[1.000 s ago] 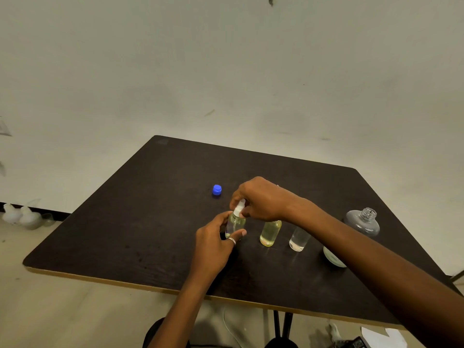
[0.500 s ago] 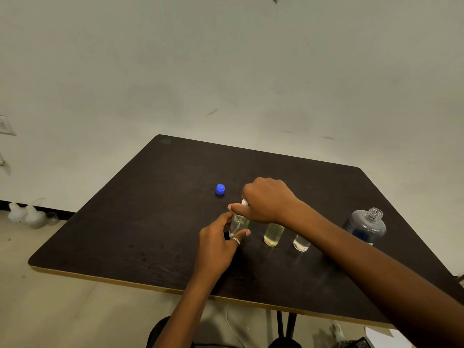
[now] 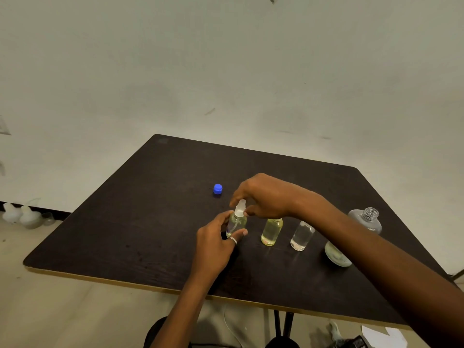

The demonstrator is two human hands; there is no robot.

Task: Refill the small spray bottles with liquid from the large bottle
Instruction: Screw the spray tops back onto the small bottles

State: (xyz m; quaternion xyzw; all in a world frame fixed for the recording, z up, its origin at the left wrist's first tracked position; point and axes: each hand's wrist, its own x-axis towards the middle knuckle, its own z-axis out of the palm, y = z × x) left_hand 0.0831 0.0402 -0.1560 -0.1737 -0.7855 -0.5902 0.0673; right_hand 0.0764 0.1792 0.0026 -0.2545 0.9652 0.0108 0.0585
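Observation:
A small spray bottle (image 3: 236, 222) with pale yellow liquid stands on the dark table (image 3: 125, 222). My left hand (image 3: 216, 242) wraps its body. My right hand (image 3: 263, 197) pinches its white spray top (image 3: 240, 209). To the right stand a second small bottle (image 3: 271, 231) of yellow liquid and a third (image 3: 302, 236) with clear liquid, both without tops. The large clear bottle (image 3: 366, 219) stands open at the far right, partly hidden by my right forearm.
A blue cap (image 3: 217, 189) lies on the table behind the bottles. White containers (image 3: 22, 216) sit on the floor by the wall at the left. Papers (image 3: 384, 335) lie on the floor at the lower right.
My right hand's fingers have shifted on the spray top, which now shows more. My left hand has stayed on the bottle. The camera has moved slightly.

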